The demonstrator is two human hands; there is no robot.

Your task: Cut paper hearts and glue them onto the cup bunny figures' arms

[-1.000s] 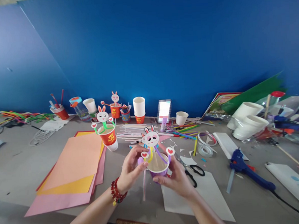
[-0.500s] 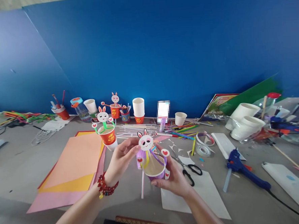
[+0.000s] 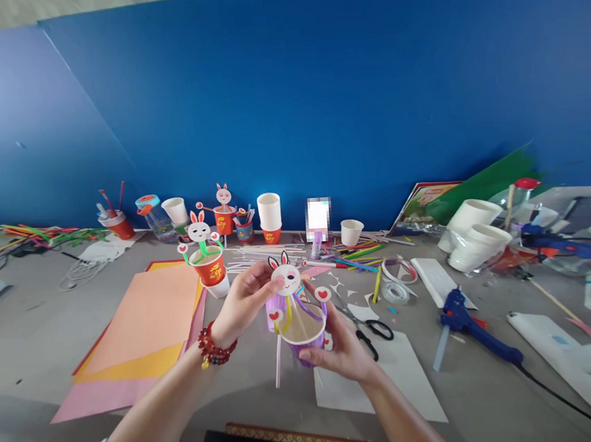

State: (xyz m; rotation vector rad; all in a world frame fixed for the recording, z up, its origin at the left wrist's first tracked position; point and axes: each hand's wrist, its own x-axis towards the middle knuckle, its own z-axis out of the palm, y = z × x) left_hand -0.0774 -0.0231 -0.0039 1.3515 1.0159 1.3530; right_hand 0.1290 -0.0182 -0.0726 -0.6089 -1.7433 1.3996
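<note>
A purple paper cup (image 3: 303,351) is gripped at its right side by my right hand (image 3: 351,351), the thumb across its front. Above its rim stands a white paper rabbit face (image 3: 286,279) with pink-lined ears, and my left hand (image 3: 247,294) pinches the face's left edge between thumb and fingers. Yellow and purple strips rise from inside the cup; a heart disc (image 3: 275,317) shows at the left and another heart disc (image 3: 323,294) at the right. A striped straw (image 3: 278,362) juts down below the cup. My right fingers are partly hidden behind the cup.
Left lie stacked coloured sheets (image 3: 141,310); behind them stands an orange rabbit cup (image 3: 210,269). Black-handled scissors (image 3: 379,329) rest on a white sheet (image 3: 380,389). To the right are a blue glue gun (image 3: 475,330), a tape roll (image 3: 396,292) and white cups (image 3: 476,230).
My left thumb has slid right, onto the rabbit face, and now covers part of one eye. The view has shifted slightly; the cup stays in my right hand.
</note>
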